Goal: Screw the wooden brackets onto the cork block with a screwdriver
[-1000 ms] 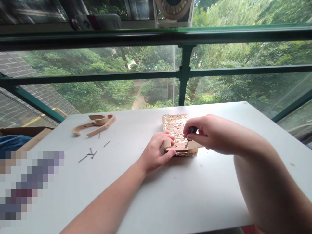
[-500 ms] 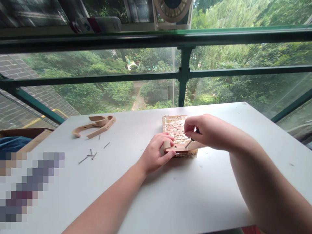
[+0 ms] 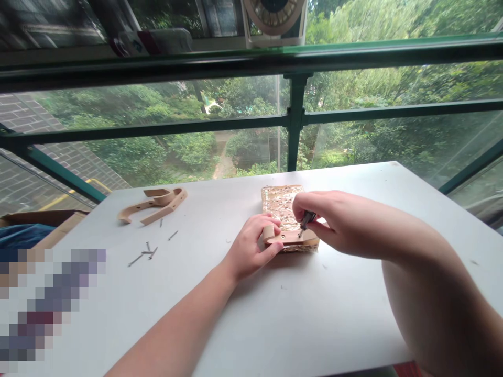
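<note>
My left hand point(image 3: 257, 241) grips the curled end of a wooden hook point(image 3: 291, 237), pressing it down on a plastic-wrapped block point(image 3: 280, 201). Along the hook's flat strip, a screw point(image 3: 283, 237) sits in one hole. My right hand point(image 3: 324, 217) is closed around the dark handle of a screwdriver point(image 3: 307, 220). The screwdriver's tip meets the hook at a second hole, farther right; the fingers partly hide the handle.
More wooden hooks point(image 3: 157, 204) lie at the table's far left. Several loose screws point(image 3: 147, 251) are scattered nearer to me. A cardboard box point(image 3: 65, 225) with blue cloth stands beyond the left edge of the white table point(image 3: 251, 324). Green-framed glass rises behind.
My right hand has turned about the screwdriver, its wrist swinging lower and rightward, so more of the handle shows. My left hand stays on the hook.
</note>
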Available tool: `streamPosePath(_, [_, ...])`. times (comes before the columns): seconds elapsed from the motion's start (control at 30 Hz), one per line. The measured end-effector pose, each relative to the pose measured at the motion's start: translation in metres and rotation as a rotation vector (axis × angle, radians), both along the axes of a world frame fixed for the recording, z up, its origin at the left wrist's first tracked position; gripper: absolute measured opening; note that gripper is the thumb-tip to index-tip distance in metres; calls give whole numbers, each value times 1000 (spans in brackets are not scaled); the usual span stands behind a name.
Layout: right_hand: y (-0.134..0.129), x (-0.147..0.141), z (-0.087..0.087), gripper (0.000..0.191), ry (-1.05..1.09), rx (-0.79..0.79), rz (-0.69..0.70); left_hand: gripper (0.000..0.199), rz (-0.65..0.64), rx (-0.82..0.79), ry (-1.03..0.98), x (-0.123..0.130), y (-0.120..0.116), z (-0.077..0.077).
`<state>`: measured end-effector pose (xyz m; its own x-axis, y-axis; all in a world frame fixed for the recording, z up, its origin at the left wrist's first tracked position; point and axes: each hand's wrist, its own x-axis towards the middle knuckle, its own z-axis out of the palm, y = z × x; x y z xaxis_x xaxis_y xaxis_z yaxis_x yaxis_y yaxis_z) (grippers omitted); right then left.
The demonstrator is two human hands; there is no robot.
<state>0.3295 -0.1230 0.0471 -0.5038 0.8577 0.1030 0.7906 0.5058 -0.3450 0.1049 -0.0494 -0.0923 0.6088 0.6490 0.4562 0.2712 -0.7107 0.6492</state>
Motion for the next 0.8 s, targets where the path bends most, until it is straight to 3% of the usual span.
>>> streamPosePath(0.27, [2, 14, -2, 29, -48, 11, -60, 20, -5, -3, -7, 0, 0, -1])
streamPosePath(0.8, [5, 13, -2, 24, -50, 55, -133, 21, -7, 8, 4, 0, 1, -2])
